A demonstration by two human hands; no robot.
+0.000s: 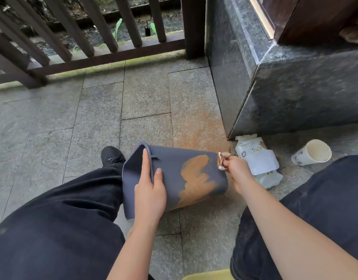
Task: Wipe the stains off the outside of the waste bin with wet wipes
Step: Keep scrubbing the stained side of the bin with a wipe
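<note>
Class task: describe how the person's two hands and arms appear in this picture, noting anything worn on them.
Both forearms are bare to the frame's lower edge; no sleeve shows. The left hand and right hand wear no gloves, and no ring, watch or bracelet is visible. Fingernails look short and unpainted. Dark trousers cover both legs.

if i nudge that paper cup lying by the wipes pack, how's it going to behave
The paper cup lies on its side on the stone floor, so it would probably roll, likely curving because it tapers. It looks empty and thin-walled, so probably very light and easy to crush. The wipes pack beside it might stop a roll that way.
</note>
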